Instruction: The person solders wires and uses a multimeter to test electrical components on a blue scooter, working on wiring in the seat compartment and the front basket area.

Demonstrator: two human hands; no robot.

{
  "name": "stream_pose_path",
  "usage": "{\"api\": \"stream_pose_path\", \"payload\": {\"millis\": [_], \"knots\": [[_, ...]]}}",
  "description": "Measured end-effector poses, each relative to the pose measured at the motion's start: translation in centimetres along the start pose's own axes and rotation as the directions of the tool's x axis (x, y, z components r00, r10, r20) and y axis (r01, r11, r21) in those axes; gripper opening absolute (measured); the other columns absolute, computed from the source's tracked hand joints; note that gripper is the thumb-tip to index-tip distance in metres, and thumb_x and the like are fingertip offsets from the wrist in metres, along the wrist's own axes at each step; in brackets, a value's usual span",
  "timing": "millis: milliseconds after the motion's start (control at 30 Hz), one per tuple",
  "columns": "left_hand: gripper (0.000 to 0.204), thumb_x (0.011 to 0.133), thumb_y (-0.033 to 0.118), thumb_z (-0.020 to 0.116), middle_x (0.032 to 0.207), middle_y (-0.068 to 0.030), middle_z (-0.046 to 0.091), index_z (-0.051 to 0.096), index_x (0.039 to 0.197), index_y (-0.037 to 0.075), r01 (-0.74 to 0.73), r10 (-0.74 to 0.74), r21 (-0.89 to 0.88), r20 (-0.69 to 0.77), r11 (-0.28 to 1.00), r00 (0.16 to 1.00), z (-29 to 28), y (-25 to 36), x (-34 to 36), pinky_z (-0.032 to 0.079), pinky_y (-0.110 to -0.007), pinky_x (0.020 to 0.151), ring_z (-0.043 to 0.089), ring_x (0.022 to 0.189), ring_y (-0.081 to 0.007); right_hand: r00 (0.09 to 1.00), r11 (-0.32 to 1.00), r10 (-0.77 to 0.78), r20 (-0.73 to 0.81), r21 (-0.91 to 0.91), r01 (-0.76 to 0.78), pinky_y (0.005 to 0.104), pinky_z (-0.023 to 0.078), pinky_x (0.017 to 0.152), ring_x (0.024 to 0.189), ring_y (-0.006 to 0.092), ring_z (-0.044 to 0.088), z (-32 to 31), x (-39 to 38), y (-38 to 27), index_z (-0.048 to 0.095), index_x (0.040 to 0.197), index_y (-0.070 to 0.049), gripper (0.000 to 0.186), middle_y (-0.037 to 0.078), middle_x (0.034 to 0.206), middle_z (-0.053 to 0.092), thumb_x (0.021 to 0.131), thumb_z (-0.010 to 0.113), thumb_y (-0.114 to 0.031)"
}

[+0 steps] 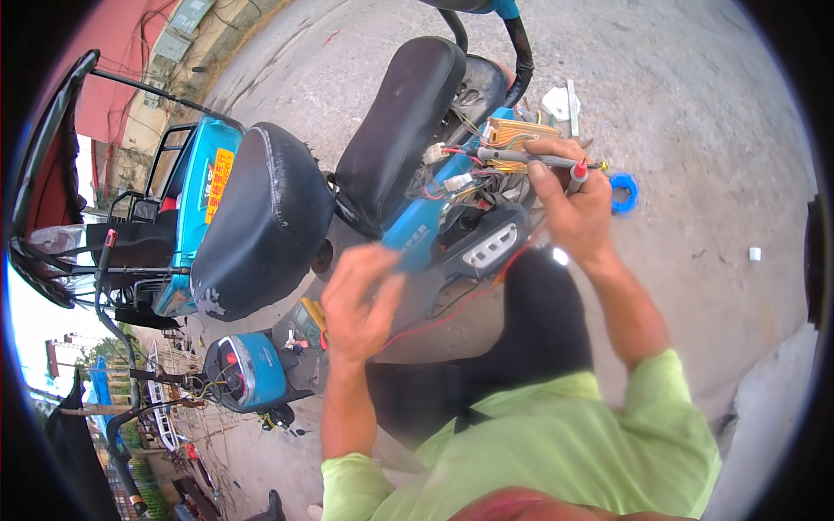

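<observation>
While my right hand (575,204) clamps two test probes (519,157) over the exposed wires (506,185) beside the gold ribbed box (512,132), my blurred left hand (359,300) hovers by the blue panel (415,233), its fingers loosely apart.

Shirt (556,438): light green. Sleeves (656,386): short, loose-cut, matching the shirt in colour. Trousers (543,317): black, plain. Forearms (632,313) and fingers (543,181): bare, left and right.
</observation>
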State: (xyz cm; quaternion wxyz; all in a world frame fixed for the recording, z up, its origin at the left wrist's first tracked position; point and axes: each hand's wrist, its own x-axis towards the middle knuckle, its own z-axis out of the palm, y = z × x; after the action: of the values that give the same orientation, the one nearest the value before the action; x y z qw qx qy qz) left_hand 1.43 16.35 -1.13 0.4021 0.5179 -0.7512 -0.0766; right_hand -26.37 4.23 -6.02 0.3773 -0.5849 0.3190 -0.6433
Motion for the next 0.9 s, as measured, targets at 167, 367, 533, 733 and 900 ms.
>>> {"api": "stream_pose_path", "payload": {"millis": [167, 367, 533, 733, 900], "knots": [[0.037, 0.088, 0.0, 0.071, 0.13, -0.0146, 0.062, 0.069, 0.124, -0.001, 0.141, -0.14, -0.005, 0.1, 0.99, 0.985, 4.6, -0.6, 10.9, 0.054, -0.031, 0.079, 0.066, 0.081, -0.0156, 0.999, 1.0, -0.017, -0.05, 0.009, 0.018, 0.0238, 0.045, 0.062, 0.071, 0.0055, 0.057, -0.8, -0.4, 1.0, 0.069, 0.119, -0.002, 0.021, 0.003, 0.099, 0.07, 0.099, 0.066, -0.008], [0.04, 0.082, 0.0, 0.071, 0.12, -0.0122, 0.062, 0.071, 0.122, 0.003, -0.045, -0.026, 0.278, 0.246, 0.96, 0.969, 5.8, -3.8, 13.7, 0.054, -0.033, 0.074, 0.063, 0.072, -0.0174, 0.993, 0.977, 0.106, -0.056, 0.191, -0.093, 0.0242, 0.042, 0.062, 0.069, 0.0041, 0.052, -1.8, -0.8, 1.1, 0.068, 0.109, -0.002, 0.019, -0.001, 0.085, 0.064, 0.103, 0.063, -0.019], [0.027, 0.082, -0.001, 0.072, 0.11, -0.0093, 0.062, 0.07, 0.109, 0.001, 0.028, -0.069, 0.169, 0.244, 0.985, 0.967, 5.7, -4.0, 12.5, 0.051, -0.031, 0.068, 0.06, 0.069, -0.0139, 0.973, 0.945, 0.232, 0.002, 0.238, -0.226, 0.0249, 0.042, 0.062, 0.068, 0.005, 0.05, -2.3, -0.7, 1.7, 0.065, 0.1, -0.003, 0.021, -0.002, 0.079, 0.06, 0.103, 0.063, -0.024], [0.023, 0.08, -0.007, 0.074, 0.104, -0.0061, 0.061, 0.066, 0.101, 0.001, 0.01, -0.018, 0.052, 0.166, 0.999, 0.986, 6.1, -4.4, 11.0, 0.048, -0.026, 0.062, 0.057, 0.066, -0.0093, 0.947, 0.945, 0.299, 0.118, 0.102, -0.312, 0.027, 0.043, 0.062, 0.068, 0.0069, 0.051, -2.4, 0.6, 2.3, 0.064, 0.094, -0.005, 0.023, -0.001, 0.078, 0.06, 0.099, 0.067, -0.026], [0.024, 0.079, -0.008, 0.075, 0.104, -0.0057, 0.062, 0.067, 0.1, 0.001, -0.004, 0.004, -0.001, 0.135, 1.0, 0.991, 6.1, -5.1, 10.5, 0.047, -0.026, 0.061, 0.057, 0.066, -0.008, 0.962, 0.971, 0.072, 0.262, -0.24, -0.007, 0.0338, 0.049, 0.066, 0.069, 0.0161, 0.061, -0.3, 5.1, 1.7, 0.07, 0.097, -0.003, 0.021, 0.006, 0.076, 0.065, 0.093, 0.072, -0.024]]}}
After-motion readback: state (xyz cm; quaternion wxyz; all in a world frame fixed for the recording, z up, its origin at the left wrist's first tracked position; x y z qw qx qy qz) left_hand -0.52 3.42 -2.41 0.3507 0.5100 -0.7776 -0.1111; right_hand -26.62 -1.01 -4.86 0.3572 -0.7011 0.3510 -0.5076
